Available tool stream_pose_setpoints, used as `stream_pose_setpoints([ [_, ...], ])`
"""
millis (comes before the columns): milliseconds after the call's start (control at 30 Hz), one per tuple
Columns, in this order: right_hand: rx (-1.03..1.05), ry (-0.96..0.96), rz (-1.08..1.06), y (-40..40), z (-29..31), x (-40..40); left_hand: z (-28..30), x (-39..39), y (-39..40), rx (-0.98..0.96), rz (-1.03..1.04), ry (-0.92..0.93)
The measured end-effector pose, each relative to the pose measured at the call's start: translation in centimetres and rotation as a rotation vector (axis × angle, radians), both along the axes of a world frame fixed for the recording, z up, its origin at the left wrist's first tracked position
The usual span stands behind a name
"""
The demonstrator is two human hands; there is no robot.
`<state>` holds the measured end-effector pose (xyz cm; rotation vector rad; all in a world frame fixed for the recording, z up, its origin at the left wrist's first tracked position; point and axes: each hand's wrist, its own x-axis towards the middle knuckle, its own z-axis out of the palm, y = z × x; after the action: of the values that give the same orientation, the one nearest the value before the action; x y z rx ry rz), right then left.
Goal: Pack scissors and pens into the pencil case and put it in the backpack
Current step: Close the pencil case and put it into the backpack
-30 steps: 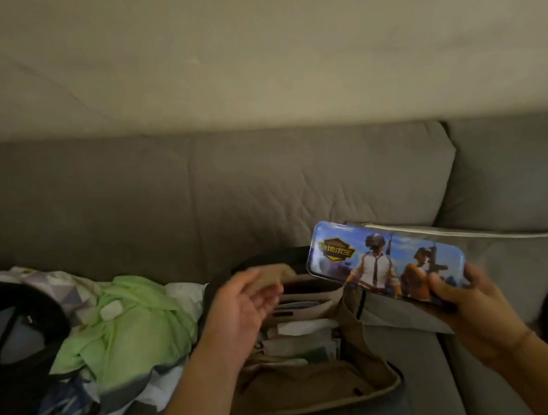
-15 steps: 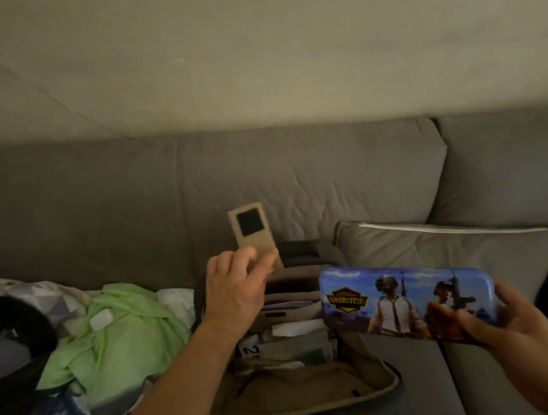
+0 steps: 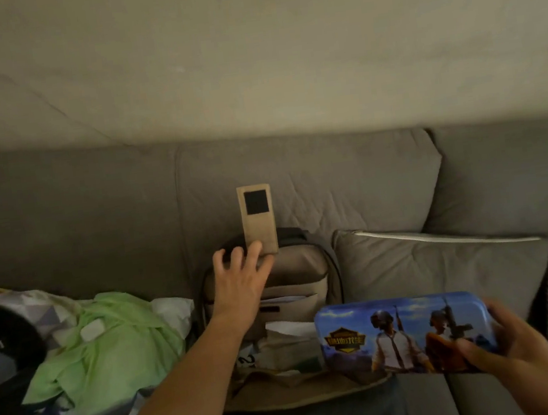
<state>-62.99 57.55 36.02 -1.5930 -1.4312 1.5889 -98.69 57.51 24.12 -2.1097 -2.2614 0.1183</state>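
Tin-like and rigid, the pencil case (image 3: 406, 337) looks light; the right hand (image 3: 510, 347) grips its end, while the left hand (image 3: 240, 280) pins the backpack (image 3: 294, 273) flap (image 3: 257, 223) up.

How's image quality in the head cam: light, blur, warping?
Head view: dim, warm light, no glare; the right hand is motion-blurred at the frame edge, the pencil case print still readable; wide-angle bending curves the sofa top line; the clothes at left are soft.
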Motion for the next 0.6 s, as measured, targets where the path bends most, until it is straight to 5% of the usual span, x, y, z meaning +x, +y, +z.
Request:
stream_pose_setpoints([
  [167, 0.037, 0.012, 0.026, 0.5, 0.2, 0.4, -1.6, 0.2, -0.3, -0.136, 0.030, 0.067],
  [300, 0.292, -0.116, 0.033, 1.7, -0.1, -1.4, -1.3, -0.2, -1.3, -0.140, -0.002, 0.078],
  [600, 0.814, -0.303, 0.504, 6.7, -1.6, -14.5, -1.6, -1.6, -2.8, -0.169, 0.032, 0.062],
])
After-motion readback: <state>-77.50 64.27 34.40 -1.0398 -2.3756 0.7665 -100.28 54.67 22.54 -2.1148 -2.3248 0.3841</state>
